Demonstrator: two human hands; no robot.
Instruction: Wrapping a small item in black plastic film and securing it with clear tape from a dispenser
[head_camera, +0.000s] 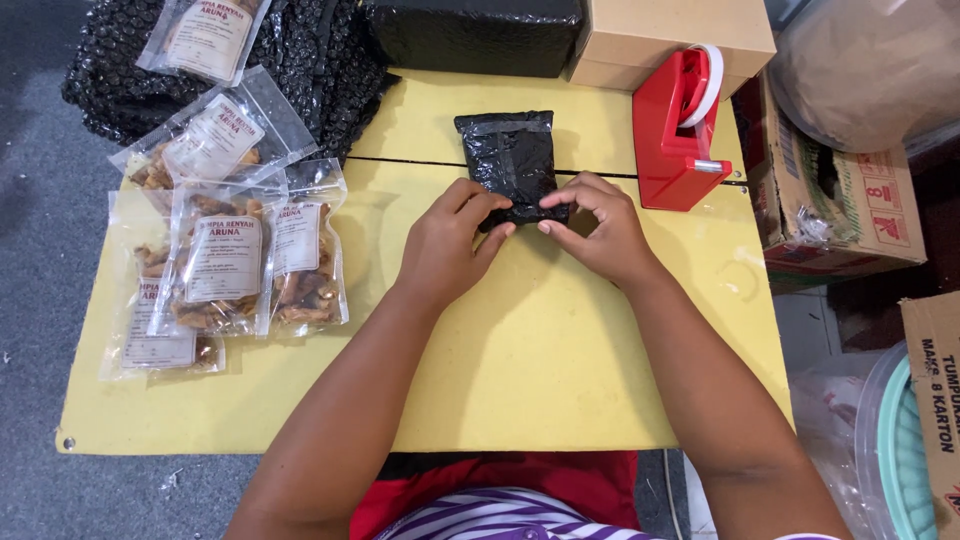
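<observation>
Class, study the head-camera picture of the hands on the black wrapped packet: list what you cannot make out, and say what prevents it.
- Contents of the black wrapped packet: head view, opaque bubble wrap covers them.
- Packet's near edge: hidden by the left hand and right hand.
- Lowest snack bags: overlapped by the bags above.
- Teal tub: cut off by the right edge.
- Tape end on the red dispenser: too small to see.
</observation>
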